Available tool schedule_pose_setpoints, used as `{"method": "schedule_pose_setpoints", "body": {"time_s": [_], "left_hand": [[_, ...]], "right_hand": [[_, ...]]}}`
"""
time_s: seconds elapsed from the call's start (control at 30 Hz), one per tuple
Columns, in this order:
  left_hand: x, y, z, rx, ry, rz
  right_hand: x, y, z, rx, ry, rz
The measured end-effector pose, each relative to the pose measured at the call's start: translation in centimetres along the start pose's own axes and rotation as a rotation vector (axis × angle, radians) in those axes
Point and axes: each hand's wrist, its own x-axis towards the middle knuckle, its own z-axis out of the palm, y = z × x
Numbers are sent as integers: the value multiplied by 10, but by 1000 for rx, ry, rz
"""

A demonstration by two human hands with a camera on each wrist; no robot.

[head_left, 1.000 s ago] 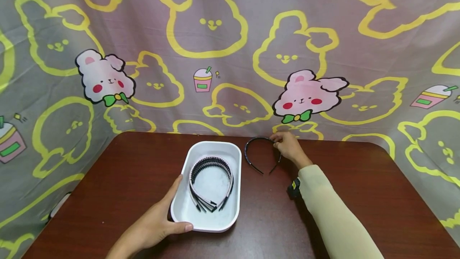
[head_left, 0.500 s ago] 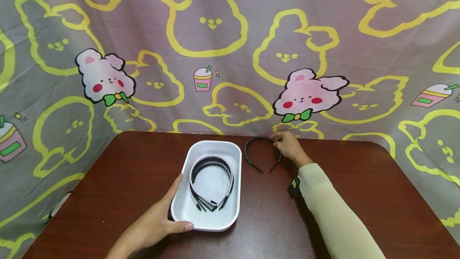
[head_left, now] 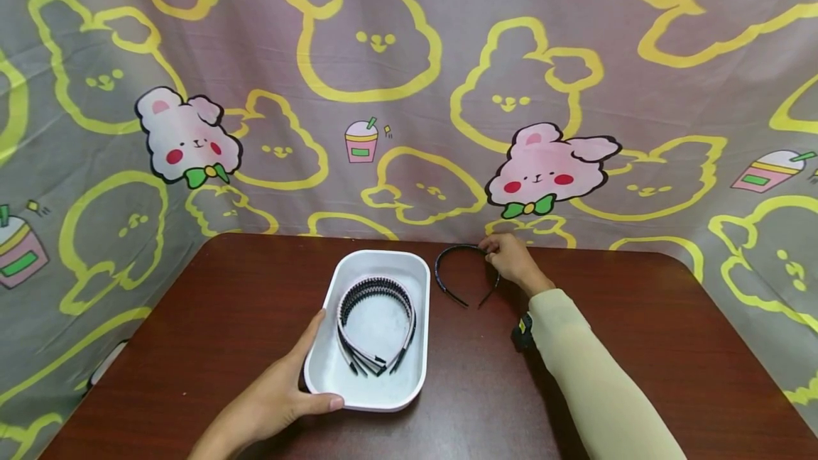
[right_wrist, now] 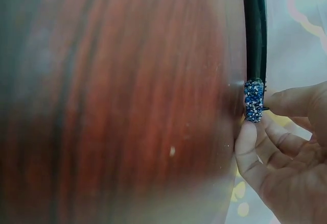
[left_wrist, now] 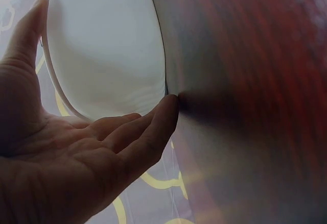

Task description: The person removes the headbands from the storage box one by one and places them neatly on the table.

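My left hand [head_left: 275, 396] grips the near left corner of a white plastic tub [head_left: 418, 375], thumb at the near end and fingers along the left side. Several black and pale headbands [head_left: 346, 304] lie nested inside the tub. At the table's far edge, my right hand [head_left: 516, 263] pinches one thin dark headband [head_left: 438, 272], which lies to the right of the tub with its two ends toward me. In the right wrist view, thumb and fingertips hold this headband by a part covered in blue sparkling beads [right_wrist: 253, 100].
The brown wooden table [head_left: 613, 360] reaches back to a printed curtain [head_left: 409, 126] with rabbit and cup drawings. A small black device [head_left: 522, 333] sits at my right wrist, by the pale sleeve [head_left: 581, 360].
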Motion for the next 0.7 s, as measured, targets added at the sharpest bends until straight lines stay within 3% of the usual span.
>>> {"method": "schedule_pose_setpoints", "body": {"time_s": [0.7], "left_hand": [[-1,0,0,9,9,1]], "right_hand": [[1,-1,1,-38,-17,-19]]}}
